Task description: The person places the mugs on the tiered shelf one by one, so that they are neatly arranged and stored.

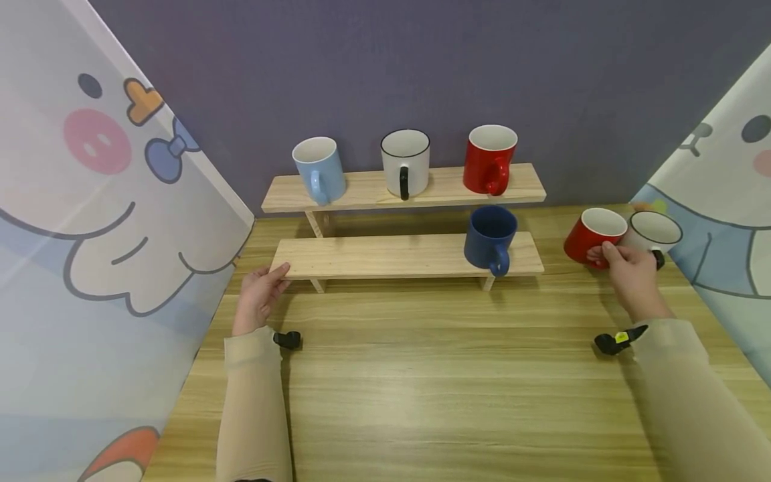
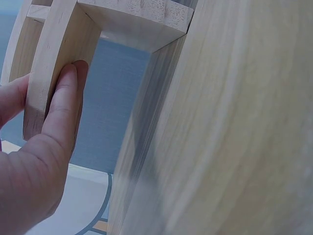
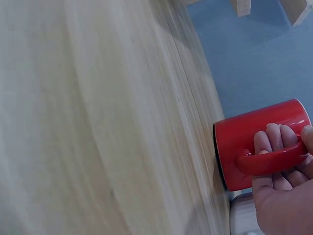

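At the left end of the wooden two-tier shelf [image 1: 373,258], my left hand [image 1: 260,298] pinches the lower board [image 2: 61,63], thumb on top and fingers underneath. Off the shelf's right side, my right hand [image 1: 632,274] grips the handle [image 3: 269,161] of a red mug [image 3: 234,134], its fingers passed through the loop. That mug is upright and its base appears to be on or very near the tabletop. Right beside it stands a white mug [image 1: 653,231] with a black rim and black handle, partly hidden by the red mug and my hand.
On the upper board stand a light blue mug [image 1: 319,171], a white black-rimmed mug [image 1: 406,164] and another red mug [image 1: 490,161]. A dark blue mug [image 1: 490,234] is on the lower board's right part. Cartoon-printed panels [image 1: 90,201] flank the wooden table [image 1: 446,388]; a grey-blue wall [image 1: 385,67] is behind.
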A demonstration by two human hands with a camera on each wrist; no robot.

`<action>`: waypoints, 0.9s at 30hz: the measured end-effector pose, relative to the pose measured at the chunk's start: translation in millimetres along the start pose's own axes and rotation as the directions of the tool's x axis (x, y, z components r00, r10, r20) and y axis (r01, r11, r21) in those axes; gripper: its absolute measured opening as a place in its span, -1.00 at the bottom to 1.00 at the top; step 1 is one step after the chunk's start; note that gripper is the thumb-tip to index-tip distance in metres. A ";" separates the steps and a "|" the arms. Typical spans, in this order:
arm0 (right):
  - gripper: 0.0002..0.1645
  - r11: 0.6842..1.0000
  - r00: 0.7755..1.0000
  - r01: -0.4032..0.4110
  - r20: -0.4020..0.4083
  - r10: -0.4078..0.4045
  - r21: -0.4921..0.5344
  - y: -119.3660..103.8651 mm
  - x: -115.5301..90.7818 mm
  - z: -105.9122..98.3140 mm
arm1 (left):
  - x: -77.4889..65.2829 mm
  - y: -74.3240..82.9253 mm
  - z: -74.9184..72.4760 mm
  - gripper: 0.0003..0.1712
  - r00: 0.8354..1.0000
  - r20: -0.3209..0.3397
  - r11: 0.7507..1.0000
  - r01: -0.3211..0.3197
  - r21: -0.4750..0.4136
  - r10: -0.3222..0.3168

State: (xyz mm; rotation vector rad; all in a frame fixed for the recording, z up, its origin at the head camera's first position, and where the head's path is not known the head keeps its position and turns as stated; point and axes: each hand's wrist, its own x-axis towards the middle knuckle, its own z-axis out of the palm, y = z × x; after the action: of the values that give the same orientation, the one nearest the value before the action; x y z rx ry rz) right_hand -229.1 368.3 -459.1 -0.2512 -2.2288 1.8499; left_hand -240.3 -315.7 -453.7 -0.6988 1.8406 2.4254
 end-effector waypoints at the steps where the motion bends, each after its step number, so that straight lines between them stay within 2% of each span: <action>1: -0.62 0.999 1.000 0.006 0.005 -0.006 0.053 -1.0 -1.6 0.2 | -0.2 0.3 0.3 -0.44 1.000 0.001 1.000 0.000 -0.003 0.000; 4: -0.66 0.987 1.000 0.010 0.016 -0.012 0.158 -5.1 -6.7 1.3 | -0.1 0.5 0.6 -0.43 1.000 0.009 1.000 0.003 -0.013 -0.003; 9: -0.69 0.980 0.999 0.025 0.016 -0.029 0.197 -12.8 -15.9 3.5 | 0.8 -0.1 0.3 -0.38 1.000 0.009 1.000 0.001 -0.012 -0.001; 13: -0.71 0.951 0.999 0.029 0.022 -0.038 0.308 -19.8 -23.6 5.4 | 1.1 -0.5 0.6 -0.35 1.000 0.005 1.000 -0.004 -0.002 0.004; 20: -0.63 0.971 0.998 0.047 0.022 -0.054 0.236 -42.5 -41.6 9.1 | 0.9 0.4 0.9 -0.36 1.000 0.007 1.000 -0.002 -0.021 0.003; 27: -0.66 0.956 0.997 0.020 0.066 -0.041 0.293 -66.2 -56.5 14.2 | -1.3 0.0 0.5 -0.41 1.000 0.002 1.000 -0.006 -0.016 0.006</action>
State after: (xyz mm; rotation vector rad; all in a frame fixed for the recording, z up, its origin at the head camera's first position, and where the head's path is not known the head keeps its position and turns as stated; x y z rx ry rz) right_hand -177.9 326.9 -400.4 -0.0968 -1.9521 2.1692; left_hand -239.3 -314.8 -453.2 -0.6918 1.8273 2.4467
